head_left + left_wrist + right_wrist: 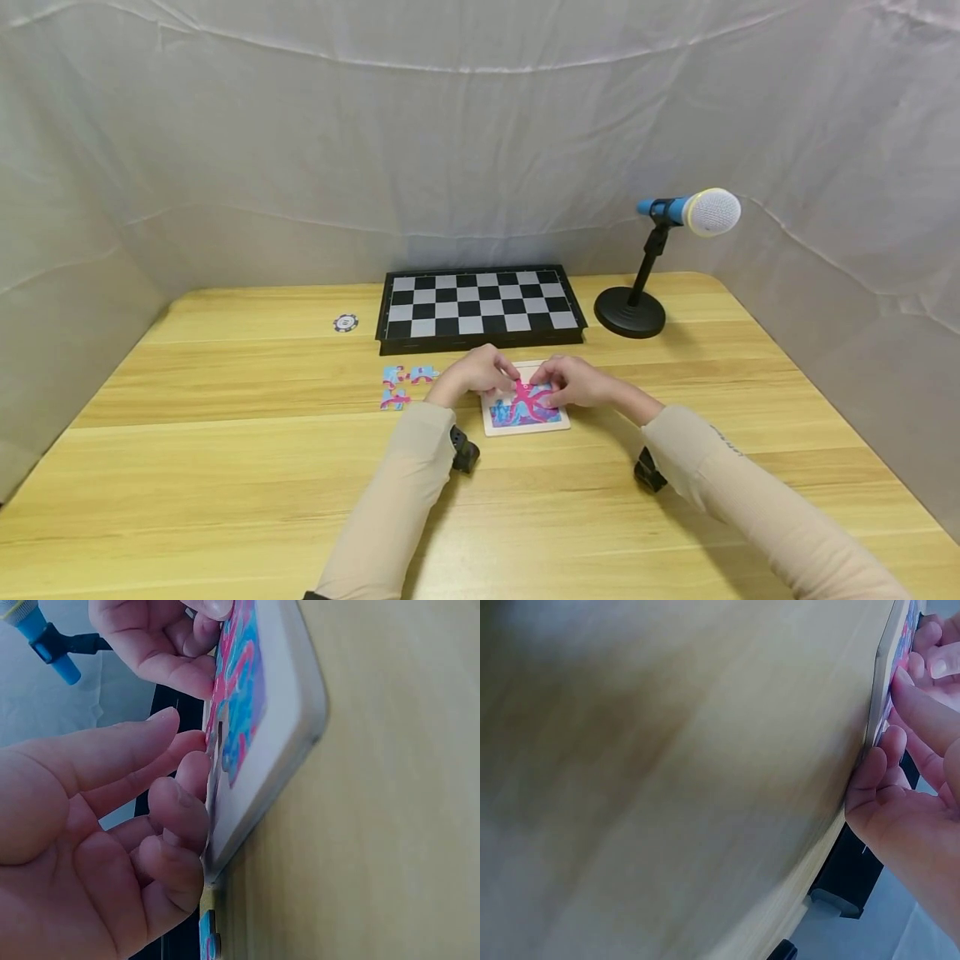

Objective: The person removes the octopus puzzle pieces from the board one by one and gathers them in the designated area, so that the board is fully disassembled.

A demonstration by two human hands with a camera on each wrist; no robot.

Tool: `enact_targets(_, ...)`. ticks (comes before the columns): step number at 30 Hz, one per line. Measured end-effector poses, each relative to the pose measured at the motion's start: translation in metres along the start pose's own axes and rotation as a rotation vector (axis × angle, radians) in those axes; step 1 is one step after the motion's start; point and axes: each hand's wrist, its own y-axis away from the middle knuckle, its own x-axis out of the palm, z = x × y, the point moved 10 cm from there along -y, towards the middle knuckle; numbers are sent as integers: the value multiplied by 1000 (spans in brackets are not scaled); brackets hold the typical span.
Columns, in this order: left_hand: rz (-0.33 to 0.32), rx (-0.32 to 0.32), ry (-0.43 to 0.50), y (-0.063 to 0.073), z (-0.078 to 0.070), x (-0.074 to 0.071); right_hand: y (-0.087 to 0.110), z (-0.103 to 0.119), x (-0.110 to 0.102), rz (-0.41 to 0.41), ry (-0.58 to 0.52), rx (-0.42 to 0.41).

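A small jigsaw puzzle in a pale wooden tray [555,428] lies on the table, showing a pink, blue and purple picture [527,407]. My left hand [480,372] is over the tray's left side. In the left wrist view, its fingertips [180,802] are at the puzzle's surface and the thumb stands apart from them, with no piece between. From the other side my right hand [577,382] touches the picture with its thumb [919,697] and fingertips. Left of the tray lie several loose puzzle pieces [422,374], some joined or touching.
A black-and-white chessboard [480,304] stands just behind the tray. At the back right a blue microphone [712,212] sits on a black stand with a round base [630,313]. A poker chip [346,322] lies left of the chessboard. Grey-white cloth hangs around the table.
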Motion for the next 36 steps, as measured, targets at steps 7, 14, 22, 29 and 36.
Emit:
enact_targets(7,-37,-10,-16,0,0,-4,-1,1,1,1,-13,-17)
enact_targets(14,-55,-5,0,3,-1,-7,-1,2,2,9,-33,-23)
enact_targets(22,-90,4,22,3,-2,-10,-1,2,2,8,-17,-46)
enact_targets(29,-105,38,51,4,-8,-12,-1,2,2,3,-17,-55)
enact_targets(36,-108,47,85,4,-10,-11,-1,2,2,2,-31,-42)
